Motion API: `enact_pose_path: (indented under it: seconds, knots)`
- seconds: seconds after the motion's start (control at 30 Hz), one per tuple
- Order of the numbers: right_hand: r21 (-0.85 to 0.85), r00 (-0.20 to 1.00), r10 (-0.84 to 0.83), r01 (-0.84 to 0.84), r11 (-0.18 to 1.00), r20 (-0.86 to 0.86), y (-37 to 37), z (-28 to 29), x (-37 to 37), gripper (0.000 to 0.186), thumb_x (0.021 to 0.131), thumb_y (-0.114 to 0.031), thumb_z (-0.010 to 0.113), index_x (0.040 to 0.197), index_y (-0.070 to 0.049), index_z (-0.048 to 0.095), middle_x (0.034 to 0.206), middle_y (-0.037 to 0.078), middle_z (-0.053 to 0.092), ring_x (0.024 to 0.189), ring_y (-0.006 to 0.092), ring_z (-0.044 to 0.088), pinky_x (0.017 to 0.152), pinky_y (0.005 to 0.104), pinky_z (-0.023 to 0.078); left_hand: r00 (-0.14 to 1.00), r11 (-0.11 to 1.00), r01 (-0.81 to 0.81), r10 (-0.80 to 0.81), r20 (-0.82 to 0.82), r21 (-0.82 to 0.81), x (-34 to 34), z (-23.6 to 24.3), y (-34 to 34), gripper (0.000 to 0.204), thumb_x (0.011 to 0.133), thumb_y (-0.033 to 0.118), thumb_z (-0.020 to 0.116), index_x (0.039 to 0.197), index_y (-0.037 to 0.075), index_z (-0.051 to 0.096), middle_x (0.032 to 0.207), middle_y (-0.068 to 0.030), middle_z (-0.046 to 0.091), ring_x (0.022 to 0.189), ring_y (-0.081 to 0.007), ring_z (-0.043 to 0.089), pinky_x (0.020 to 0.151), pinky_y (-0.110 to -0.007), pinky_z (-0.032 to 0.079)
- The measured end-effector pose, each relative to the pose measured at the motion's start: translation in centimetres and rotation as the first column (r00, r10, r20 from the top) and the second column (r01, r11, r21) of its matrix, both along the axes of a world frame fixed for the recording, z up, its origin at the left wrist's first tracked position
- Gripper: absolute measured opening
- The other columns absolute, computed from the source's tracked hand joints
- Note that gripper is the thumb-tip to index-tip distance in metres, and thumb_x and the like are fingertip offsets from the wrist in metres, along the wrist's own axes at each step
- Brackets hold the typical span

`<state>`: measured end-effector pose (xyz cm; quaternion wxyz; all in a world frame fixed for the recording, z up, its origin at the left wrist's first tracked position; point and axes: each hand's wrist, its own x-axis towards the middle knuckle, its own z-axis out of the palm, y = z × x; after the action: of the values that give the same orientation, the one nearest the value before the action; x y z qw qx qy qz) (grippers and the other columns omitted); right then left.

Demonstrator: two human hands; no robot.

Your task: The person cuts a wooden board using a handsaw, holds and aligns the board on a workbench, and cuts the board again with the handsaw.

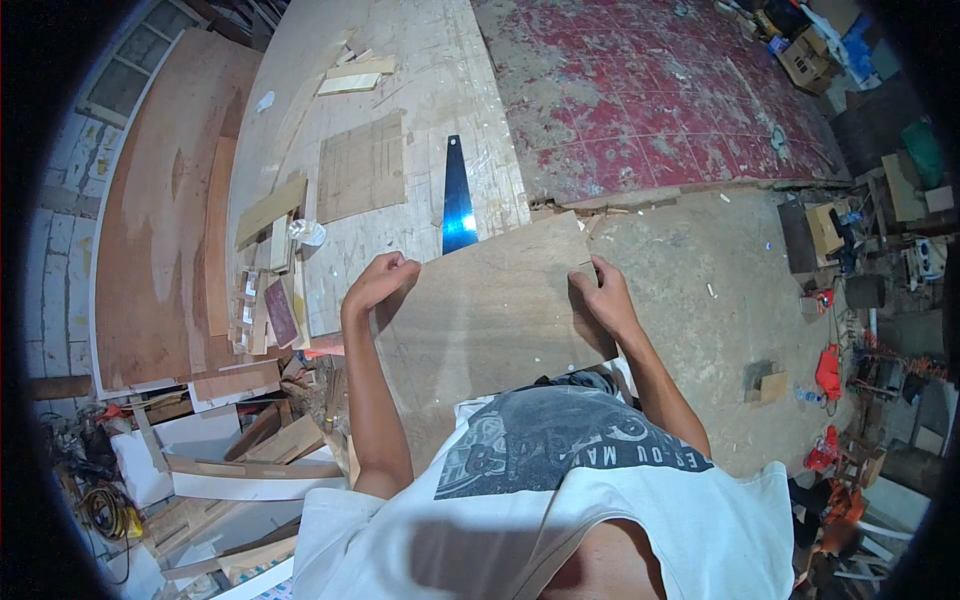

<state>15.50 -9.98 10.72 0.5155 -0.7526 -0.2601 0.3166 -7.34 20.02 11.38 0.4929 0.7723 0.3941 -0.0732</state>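
Pinches the plywood panel (490, 315) at its edges now, with left hand (375, 283) upper left and right hand (606, 296) along the right, part-hiding the saw blade (456, 200) beyond!

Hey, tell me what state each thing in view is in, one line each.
Plywood sheet, held at both sides.
Left hand, closed at the sheet's left corner.
Right hand, closed on its right edge.
Saw, lower end hidden.
Square panel, flat on the table.
Cable, coiled.
Red floor, dirty.
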Motion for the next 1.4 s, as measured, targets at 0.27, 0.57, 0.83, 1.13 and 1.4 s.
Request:
enact_pose_path:
  seconds: [0.27,0.57,0.83,1.13,1.4]
  knots:
    - [-0.016,1.000,0.009,-0.010,1.000,-0.012,0.0,-1.1,-0.1,0.041,0.085,-0.021,0.061,0.115,0.006,0.062,0.105,0.021,0.069,0.098,0.0287,0.066,0.090,0.0359,0.047,1.000,1.000,-0.014,0.014,-0.005,0.001,-0.4,0.2,-0.3,0.038,0.085,0.038,0.063,0.078,0.001,0.060,0.073,0.0016,0.050,0.069,-0.0095,0.044,0.061,-0.028,0.039]
    - [-0.018,0.998,0.020,-0.021,1.000,-0.055,-0.1,-0.9,-0.7,0.042,0.086,-0.020,0.059,0.119,0.006,0.061,0.111,0.022,0.068,0.104,0.0293,0.064,0.094,0.0355,0.046,1.000,1.000,-0.020,0.020,0.021,-0.020,-1.0,-0.4,-0.4,0.035,0.086,0.037,0.063,0.076,0.004,0.057,0.073,0.0031,0.047,0.069,-0.0092,0.041,0.061,-0.028,0.037]
    - [0.008,0.999,0.007,-0.007,1.000,-0.037,-0.5,-2.2,-1.0,0.042,0.086,-0.021,0.059,0.118,0.007,0.061,0.109,0.022,0.068,0.102,0.0288,0.065,0.093,0.0355,0.046,1.000,1.000,-0.008,0.008,0.001,-0.016,-1.5,-1.0,-0.4,0.030,0.087,0.034,0.063,0.075,0.008,0.055,0.073,0.0051,0.044,0.069,-0.0086,0.039,0.062,-0.027,0.034]
    - [-0.022,0.997,-0.006,0.005,1.000,-0.073,-0.7,-2.1,-1.6,0.041,0.086,-0.022,0.060,0.115,0.007,0.062,0.106,0.021,0.069,0.098,0.0275,0.066,0.089,0.0364,0.047,1.000,0.999,-0.018,0.018,-0.005,-0.034,-2.0,-1.6,-0.7,0.030,0.088,0.033,0.063,0.075,0.008,0.054,0.074,0.0056,0.046,0.070,-0.0080,0.040,0.063,-0.026,0.036]
    - [-0.013,0.998,-0.002,0.001,1.000,-0.070,-0.8,-2.9,-1.9,0.040,0.086,-0.022,0.061,0.114,0.006,0.063,0.103,0.020,0.070,0.096,0.0261,0.066,0.088,0.0353,0.048,0.999,0.998,-0.039,0.037,-0.031,-0.047,-2.1,-0.4,-1.3,0.031,0.088,0.034,0.063,0.072,0.009,0.051,0.072,0.0062,0.041,0.067,-0.0070,0.037,0.059,-0.026,0.032]
